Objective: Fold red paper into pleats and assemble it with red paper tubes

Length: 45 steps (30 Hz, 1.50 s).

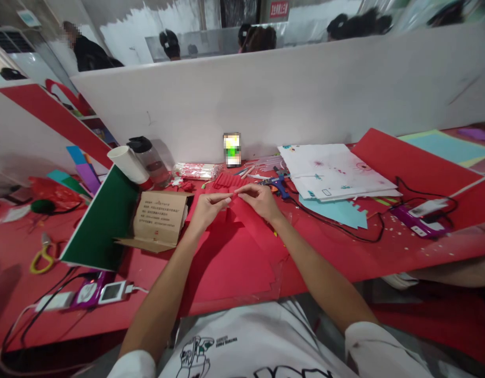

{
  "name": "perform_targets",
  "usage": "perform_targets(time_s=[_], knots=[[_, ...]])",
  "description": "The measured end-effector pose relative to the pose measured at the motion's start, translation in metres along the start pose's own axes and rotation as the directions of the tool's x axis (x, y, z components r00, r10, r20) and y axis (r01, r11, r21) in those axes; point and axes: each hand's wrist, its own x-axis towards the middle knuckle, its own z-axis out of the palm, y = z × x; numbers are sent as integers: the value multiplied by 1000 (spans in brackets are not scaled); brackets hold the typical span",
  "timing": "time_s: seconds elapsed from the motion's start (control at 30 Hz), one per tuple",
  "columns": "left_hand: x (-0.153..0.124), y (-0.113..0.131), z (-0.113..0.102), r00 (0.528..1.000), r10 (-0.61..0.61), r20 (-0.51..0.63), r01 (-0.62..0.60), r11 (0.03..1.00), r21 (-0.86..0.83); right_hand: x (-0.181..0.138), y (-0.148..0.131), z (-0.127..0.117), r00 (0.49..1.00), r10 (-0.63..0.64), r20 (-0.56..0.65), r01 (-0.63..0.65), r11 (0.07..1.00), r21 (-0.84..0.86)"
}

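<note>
My left hand (210,206) and my right hand (262,200) meet over the middle of the red table, fingertips almost touching. Both pinch the upper edge of a strip of red paper (252,223), which hangs down from the fingers. Beneath it lies a larger red sheet (230,262) with a stepped right edge. Just behind my fingers is a pleated red piece (228,180). Between the fingertips the exact fold or edge is too small to make out.
Left of my hands stand a brown cardboard box (159,215), a green board (104,226) and a bottle (151,165). A lit phone (232,149) leans on the white partition. To the right lie a blue glue gun (279,185), its cable and white printed sheets (337,173).
</note>
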Motion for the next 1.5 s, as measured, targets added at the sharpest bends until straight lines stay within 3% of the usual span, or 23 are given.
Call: perform_targets(time_s=[0.17, 0.4, 0.73, 1.27, 1.5], knots=[[0, 0, -2, 1000, -3, 0, 3, 1000, 17, -1, -4, 1, 1000, -9, 9, 9, 1000, -29], [0, 3, 0, 993, 115, -39, -111, 989, 94, -2, -4, 3, 999, 39, 29, -41, 998, 52], [-3, 8, 4, 972, 232, -45, -218, 953, 211, -1, -3, 3, 999, 2, 35, -4, 998, 66], [-6, 5, 6, 966, 256, 27, -248, 903, 351, -4, -7, 8, 998, 54, 22, -55, 997, 45], [-5, -2, 1, 965, 254, 57, -246, 816, 523, -4, -6, 5, 995, 2, 98, 13, 988, -152]])
